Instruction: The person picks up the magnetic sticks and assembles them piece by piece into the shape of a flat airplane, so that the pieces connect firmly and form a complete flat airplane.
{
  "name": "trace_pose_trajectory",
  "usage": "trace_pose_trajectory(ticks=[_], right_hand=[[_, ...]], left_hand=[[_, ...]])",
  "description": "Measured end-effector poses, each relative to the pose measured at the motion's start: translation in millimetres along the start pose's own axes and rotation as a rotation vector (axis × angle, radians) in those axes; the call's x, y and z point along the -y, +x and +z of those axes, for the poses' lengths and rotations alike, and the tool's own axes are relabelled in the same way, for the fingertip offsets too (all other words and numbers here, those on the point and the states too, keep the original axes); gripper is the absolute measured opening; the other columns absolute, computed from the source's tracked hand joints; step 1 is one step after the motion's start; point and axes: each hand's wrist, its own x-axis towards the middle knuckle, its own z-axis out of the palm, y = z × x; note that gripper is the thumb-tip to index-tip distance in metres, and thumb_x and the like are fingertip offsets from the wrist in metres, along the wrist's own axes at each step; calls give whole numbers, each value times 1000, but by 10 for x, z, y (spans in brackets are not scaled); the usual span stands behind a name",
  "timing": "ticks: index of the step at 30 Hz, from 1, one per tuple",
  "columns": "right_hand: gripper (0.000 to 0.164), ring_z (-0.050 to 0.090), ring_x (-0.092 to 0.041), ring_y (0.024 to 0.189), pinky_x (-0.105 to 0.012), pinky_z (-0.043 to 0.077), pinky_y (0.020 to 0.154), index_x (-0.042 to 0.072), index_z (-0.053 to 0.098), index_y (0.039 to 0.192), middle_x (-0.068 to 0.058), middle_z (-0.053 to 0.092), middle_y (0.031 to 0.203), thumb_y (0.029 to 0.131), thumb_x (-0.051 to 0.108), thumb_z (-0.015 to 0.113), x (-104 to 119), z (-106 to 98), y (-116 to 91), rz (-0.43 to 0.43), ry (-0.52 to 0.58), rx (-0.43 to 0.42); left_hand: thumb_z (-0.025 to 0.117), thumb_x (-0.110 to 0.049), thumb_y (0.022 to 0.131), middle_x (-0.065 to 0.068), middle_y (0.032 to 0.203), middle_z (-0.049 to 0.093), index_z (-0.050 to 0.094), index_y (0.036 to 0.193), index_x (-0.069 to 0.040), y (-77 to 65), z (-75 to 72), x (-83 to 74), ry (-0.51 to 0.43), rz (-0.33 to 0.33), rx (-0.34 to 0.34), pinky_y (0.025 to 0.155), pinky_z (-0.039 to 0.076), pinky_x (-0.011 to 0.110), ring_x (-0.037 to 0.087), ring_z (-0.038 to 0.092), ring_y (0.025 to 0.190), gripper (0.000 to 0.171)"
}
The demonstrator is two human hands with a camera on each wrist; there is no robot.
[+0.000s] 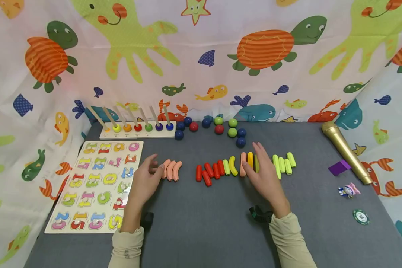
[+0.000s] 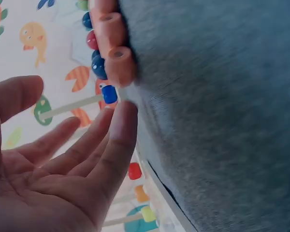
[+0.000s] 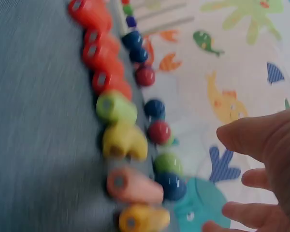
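Three curved pink toy sausages (image 1: 176,171) lie side by side on the grey table. Just left of them is my left hand (image 1: 144,184), its fingers loosely bent and fingertips beside the nearest sausage; the left wrist view shows nothing between thumb and fingers. My right hand (image 1: 266,184) hovers over the right part of a row, fingers spread and holding nothing. Along this row lie several red pieces (image 1: 206,178), a light green piece (image 1: 226,167), a yellow curved piece (image 1: 233,165), a pink sausage (image 3: 140,186) and an orange-yellow piece (image 3: 152,218). The hand partly hides a darker green piece.
Several light green pieces (image 1: 281,165) lie right of the right hand. Blue, red and green balls (image 1: 219,129) sit at the back. A number puzzle board (image 1: 95,186) and peg stand (image 1: 139,134) are left. A gold microphone (image 1: 348,152), purple block (image 1: 339,168), figurine (image 1: 348,190) and chip (image 1: 360,217) are right.
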Motion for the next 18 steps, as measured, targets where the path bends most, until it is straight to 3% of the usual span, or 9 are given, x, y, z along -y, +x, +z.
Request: trace_pose_trajectory(ticks=[5, 10, 18], right_hand=[[66, 42, -40, 150, -62, 32, 120, 2, 44, 161, -20, 42, 166, 104, 22, 71, 234, 136, 117, -80, 109, 26], [63, 50, -36, 145, -57, 38, 117, 5, 49, 159, -16, 47, 163, 103, 20, 73, 473, 347, 250, -141, 178, 128], [60, 51, -34, 145, -56, 39, 117, 5, 52, 158, -15, 49, 161, 104, 23, 72, 746, 663, 358, -201, 172, 267]], left_hand=[[60, -27, 109, 21, 131, 71, 52, 154, 0, 82, -92, 15, -77, -55, 56, 91, 55, 47, 32, 72, 105, 53], [62, -22, 108, 22, 123, 72, 54, 150, 3, 148, -98, 29, -122, -79, 124, 87, 58, 43, 29, 74, 94, 50], [70, -15, 101, 17, 109, 69, 65, 137, 6, 236, -10, 44, 6, -102, 96, 77, 48, 38, 29, 63, 92, 42]])
